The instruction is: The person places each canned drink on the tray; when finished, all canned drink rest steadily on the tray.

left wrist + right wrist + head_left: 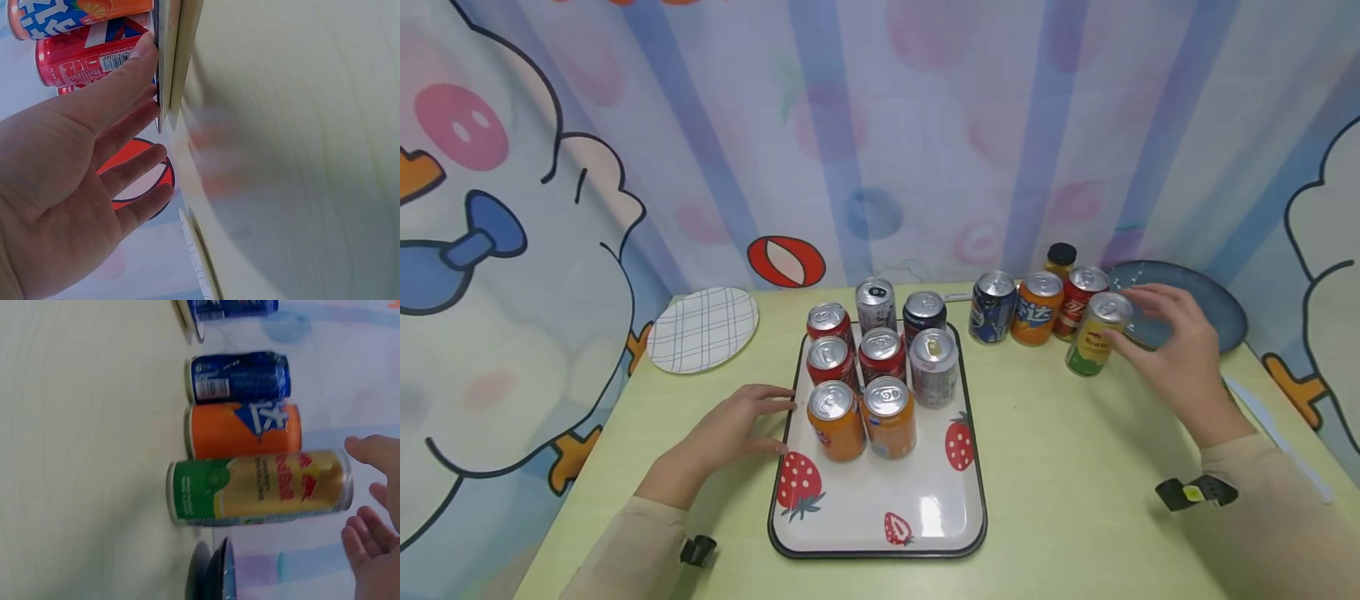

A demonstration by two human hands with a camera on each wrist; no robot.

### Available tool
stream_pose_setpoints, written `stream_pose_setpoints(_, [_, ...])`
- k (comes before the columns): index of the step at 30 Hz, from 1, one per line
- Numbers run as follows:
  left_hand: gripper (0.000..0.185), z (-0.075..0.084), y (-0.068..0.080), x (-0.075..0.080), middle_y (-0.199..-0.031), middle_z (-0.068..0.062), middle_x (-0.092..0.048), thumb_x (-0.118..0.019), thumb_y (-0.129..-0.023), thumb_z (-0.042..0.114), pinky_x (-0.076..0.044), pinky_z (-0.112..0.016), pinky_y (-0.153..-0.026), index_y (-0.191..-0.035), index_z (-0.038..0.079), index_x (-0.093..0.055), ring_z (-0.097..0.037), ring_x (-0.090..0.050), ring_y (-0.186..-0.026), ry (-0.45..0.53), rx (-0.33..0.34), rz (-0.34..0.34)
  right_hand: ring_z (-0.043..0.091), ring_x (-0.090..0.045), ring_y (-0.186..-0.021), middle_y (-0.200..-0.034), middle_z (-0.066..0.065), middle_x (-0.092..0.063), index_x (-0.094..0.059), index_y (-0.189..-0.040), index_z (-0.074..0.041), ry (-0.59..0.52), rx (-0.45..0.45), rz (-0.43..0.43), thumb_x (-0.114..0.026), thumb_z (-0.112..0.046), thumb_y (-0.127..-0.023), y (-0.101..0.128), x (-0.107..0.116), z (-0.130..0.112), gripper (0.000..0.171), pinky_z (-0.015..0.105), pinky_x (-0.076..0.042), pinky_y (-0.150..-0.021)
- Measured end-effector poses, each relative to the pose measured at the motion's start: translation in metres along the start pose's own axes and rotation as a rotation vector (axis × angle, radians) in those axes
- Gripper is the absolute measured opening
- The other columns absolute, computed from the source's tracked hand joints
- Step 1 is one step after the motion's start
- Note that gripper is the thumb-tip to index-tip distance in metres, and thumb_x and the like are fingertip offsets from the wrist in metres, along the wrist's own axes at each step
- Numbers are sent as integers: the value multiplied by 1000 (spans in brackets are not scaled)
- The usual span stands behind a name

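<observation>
The right hand [1176, 346] has a wide grip, fingers spread at the top of the green-and-yellow Red Bull can [1096, 333], which stands upright near the counter's far right edge, just in front of the can row. The left hand [730, 429] lies flat, fingertips against the strawberry tray's [940, 517] left rim, seemingly steadying it; the tray's near half offers open room.

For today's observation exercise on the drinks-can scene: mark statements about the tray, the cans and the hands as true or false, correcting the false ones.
1. The white strawberry-print tray holds eight cans. True.
2. The right hand grips the green-and-yellow can. False: its fingers are spread by the can's top, not closed round it.
3. The left hand touches the tray's edge. True.
4. The white checked plate holds a can. False: it holds nothing.
</observation>
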State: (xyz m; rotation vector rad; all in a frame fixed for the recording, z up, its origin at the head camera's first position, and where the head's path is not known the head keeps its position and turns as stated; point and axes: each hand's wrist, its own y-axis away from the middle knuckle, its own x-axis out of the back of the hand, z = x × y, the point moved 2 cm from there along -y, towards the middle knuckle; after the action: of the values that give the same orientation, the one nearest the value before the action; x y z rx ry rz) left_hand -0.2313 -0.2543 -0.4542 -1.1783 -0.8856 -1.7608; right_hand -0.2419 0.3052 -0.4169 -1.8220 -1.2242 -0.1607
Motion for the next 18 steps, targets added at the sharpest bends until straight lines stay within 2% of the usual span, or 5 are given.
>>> stream_pose_setpoints(2, [64,0,0,0,-147,-12,-59,-91,-77,32,-45,-59,-115,-135,14,-70,-40,-48,-140,2,2,-4,22,-59,-112,-138,14,-58,-65,-137,-10,10,-91,-48,-89,-17,-82,-2,1,11,61,0,-36,-92])
stream_pose_setpoints(5, [64,0,1,0,-147,-12,-59,-91,-77,32,-45,-60,-115,-135,14,-70,-40,-48,-140,7,12,-13,4,-57,-108,-140,13,-59,-58,-146,-14,2,-216,-146,-85,-37,-87,-4,0,23,69,5,-42,-88])
stream_pose_setpoints(9, [65,-1,2,0,-148,-12,-59,-92,-77,31,-44,-60,-116,-136,14,-69,-40,-48,-141,14,23,-17,-15,-51,-98,-139,16,-63,-54,-149,-13,-32,-296,-221,-81,-47,-87,-5,-4,29,75,5,-43,-81])
stream_pose_setpoints(15, [65,-1,0,-1,-148,-12,-58,-92,-77,32,-44,-60,-115,-136,15,-69,-40,-48,-141,22,16,-9,-13,-57,-92,-129,16,-68,-60,-143,-11,-67,-302,-189,-82,-43,-88,-8,-7,31,68,0,-45,-76])
stream_pose_setpoints(18, [64,-2,-1,-1,-149,-11,-58,-92,-77,31,-44,-59,-116,-135,16,-70,-38,-47,-142,27,42,-13,-10,-58,-89,-124,14,-68,-63,-138,-11,-60,-306,-175,-85,-42,-85,-5,-8,25,65,1,-46,-73])
